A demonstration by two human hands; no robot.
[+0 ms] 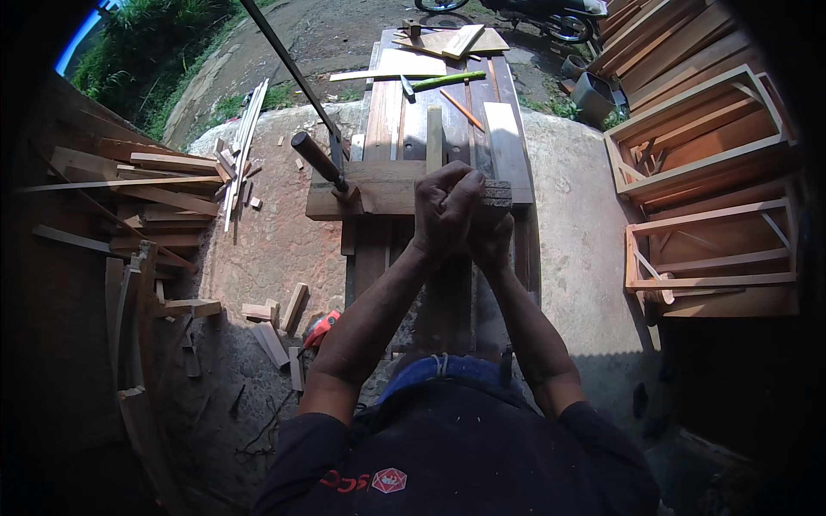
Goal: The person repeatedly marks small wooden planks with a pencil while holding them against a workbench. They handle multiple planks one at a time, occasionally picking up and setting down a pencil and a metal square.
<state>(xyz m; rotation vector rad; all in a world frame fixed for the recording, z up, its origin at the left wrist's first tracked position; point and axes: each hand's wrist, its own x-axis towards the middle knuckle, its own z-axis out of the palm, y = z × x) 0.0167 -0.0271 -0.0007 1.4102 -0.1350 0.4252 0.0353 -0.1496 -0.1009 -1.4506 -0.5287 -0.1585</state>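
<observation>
A thick wooden beam [387,174] lies crosswise on the wooden workbench [368,258]. A bar clamp [339,168] with a round handle stands at the beam's left end. My left hand [448,203] is curled into a fist over the beam, right of its middle. Whatever may be inside that fist is hidden. Lower and to the right, my right hand [492,238] is curled close to a rough, shaded wooden end [497,193]; its grip is partly covered. Beyond my left hand, a narrow wood strip [434,135] points away from me.
A hammer with a green handle [448,80], an orange pencil [461,109] and a pale board [506,135] lie farther up the bench. Offcuts [271,342] and a red power tool [321,329] are on the floor at left. Wooden frames [710,245] stand at right.
</observation>
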